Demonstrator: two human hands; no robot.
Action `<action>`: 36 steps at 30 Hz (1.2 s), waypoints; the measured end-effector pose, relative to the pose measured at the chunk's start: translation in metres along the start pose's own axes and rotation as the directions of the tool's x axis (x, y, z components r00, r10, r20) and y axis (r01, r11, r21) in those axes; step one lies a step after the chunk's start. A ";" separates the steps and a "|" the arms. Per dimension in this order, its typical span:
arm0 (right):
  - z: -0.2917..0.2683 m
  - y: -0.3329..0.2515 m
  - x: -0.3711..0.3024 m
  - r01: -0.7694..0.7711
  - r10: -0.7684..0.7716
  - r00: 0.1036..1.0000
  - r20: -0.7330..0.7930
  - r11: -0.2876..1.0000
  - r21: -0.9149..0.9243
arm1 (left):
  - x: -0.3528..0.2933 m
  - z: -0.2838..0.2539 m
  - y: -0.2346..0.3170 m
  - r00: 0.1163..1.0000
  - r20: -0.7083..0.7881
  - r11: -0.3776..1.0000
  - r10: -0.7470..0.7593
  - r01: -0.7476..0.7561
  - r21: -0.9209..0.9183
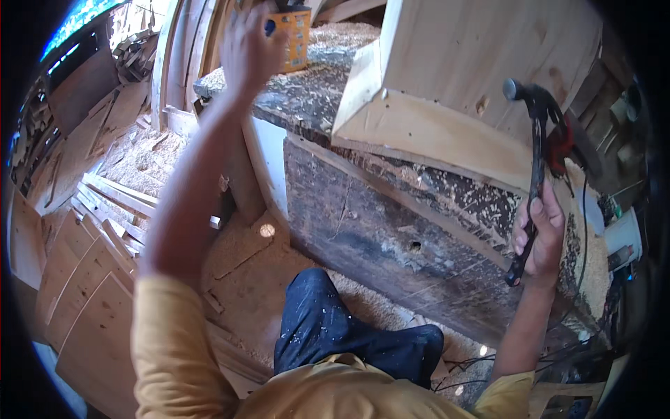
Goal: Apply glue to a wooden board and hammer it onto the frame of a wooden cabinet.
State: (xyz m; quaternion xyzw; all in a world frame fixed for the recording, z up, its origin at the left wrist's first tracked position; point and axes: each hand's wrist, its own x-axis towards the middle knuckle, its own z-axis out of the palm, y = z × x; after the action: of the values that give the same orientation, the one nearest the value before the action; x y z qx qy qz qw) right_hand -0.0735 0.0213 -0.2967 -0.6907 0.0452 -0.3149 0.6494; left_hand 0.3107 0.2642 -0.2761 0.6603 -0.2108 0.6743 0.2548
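Note:
My right hand (541, 227) is wrapped round the handle of a claw hammer (536, 150), held upright with its head at the top. Just behind the hammer stands a large pale wooden box-like piece (481, 59) with a slanted board (433, 133) along its lower edge, resting on the workbench (307, 105). Far out to the left, my left hand (251, 52) is raised beside a yellow plastic basket (296, 38) on the bench. Motion smears its fingers, so I cannot make out whether they hold anything.
Sawdust and wood chips lie over the bench and the floor (241, 255). Stacked wooden strips (115, 202) and curved boards (91, 293) lean at the left. A white bucket (622, 237) stands at the right, near a dark cable (585, 230). Some red-handled tool (560, 143) shows behind the hammer.

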 end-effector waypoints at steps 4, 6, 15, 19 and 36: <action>-0.004 0.005 0.001 -0.069 0.060 0.994 -0.091 0.992 -0.106 | 0.049 0.055 -0.041 0.787 0.552 0.927 0.275 -0.065 -0.369; -0.002 0.004 0.003 -0.065 0.057 0.997 -0.053 0.984 -0.163 | 0.060 0.072 -0.033 0.513 0.858 0.986 0.014 -0.151 0.074; 0.004 0.005 0.000 0.034 -0.044 0.999 -0.025 0.952 -0.304 | 0.069 -0.080 -0.097 0.427 0.893 0.946 0.142 0.208 -0.250; 0.005 0.006 -0.001 0.040 -0.048 0.999 -0.015 0.936 -0.350 | -0.013 -0.187 -0.072 0.171 0.985 0.855 0.016 0.509 -0.102; 0.008 0.008 -0.001 -0.021 -0.013 0.993 -0.116 0.957 -0.290 | -0.572 -0.320 0.001 -0.334 0.942 0.933 -0.028 0.330 0.145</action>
State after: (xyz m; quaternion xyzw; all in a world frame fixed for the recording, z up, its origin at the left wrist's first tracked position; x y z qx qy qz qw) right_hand -0.0678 0.0275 -0.3039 -0.7590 0.1303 -0.3434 0.5375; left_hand 0.0583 0.4247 -0.8594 0.9254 -0.2837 -0.2054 0.1445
